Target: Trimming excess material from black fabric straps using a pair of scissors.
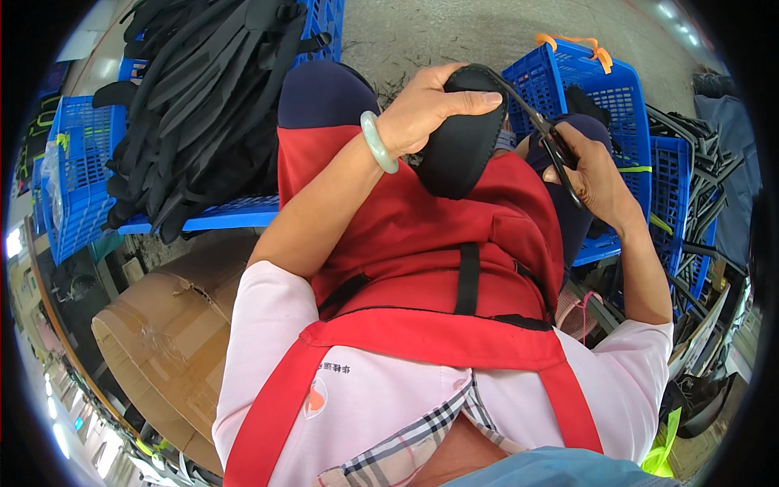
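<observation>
My left hand (423, 107), with a pale green bangle at the wrist, grips a black padded piece (461, 156) with a rounded end and a stitched edge. The thumb lies across its upper face, while the other fingers are hidden behind it. In my right hand (599, 174) is a pair of scissors (537, 122) with dark handles. Their blades point up and left to the padded piece's upper right edge. From here I cannot tell whether the blade tips touch it. Both hands are above my lap, over a red apron (389, 235).
At the left, a heap of black straps (203, 105) fills a blue crate (81, 154). Another blue crate (633, 97) with orange ties (599, 55) stands at the right, beside a stack of dark strips (706, 178). A brown cardboard box (174, 341) is near my left elbow.
</observation>
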A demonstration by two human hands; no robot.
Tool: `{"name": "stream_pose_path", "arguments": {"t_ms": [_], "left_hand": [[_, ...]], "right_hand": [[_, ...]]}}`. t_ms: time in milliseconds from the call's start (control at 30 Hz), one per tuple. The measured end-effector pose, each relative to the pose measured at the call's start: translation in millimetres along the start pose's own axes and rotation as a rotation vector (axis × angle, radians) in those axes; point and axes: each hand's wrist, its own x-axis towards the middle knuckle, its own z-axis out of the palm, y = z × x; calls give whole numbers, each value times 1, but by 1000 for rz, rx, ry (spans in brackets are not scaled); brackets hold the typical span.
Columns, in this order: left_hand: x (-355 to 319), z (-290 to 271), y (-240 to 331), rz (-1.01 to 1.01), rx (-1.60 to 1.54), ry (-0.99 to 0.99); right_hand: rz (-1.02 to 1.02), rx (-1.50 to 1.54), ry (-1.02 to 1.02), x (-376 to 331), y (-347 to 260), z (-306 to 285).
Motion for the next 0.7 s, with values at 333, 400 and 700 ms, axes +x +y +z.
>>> {"name": "stream_pose_path", "arguments": {"t_ms": [333,400,700], "left_hand": [[-5,6,0,-47,28,-68],[-5,9,2,-39,35,-70],[-7,8,0,-71,16,-108]], "right_hand": [[-46,-36,-15,-7,-3,-11],[-92,-50,15,-10,-5,-12],[31,-136,-25,-7,0,-16]]}}
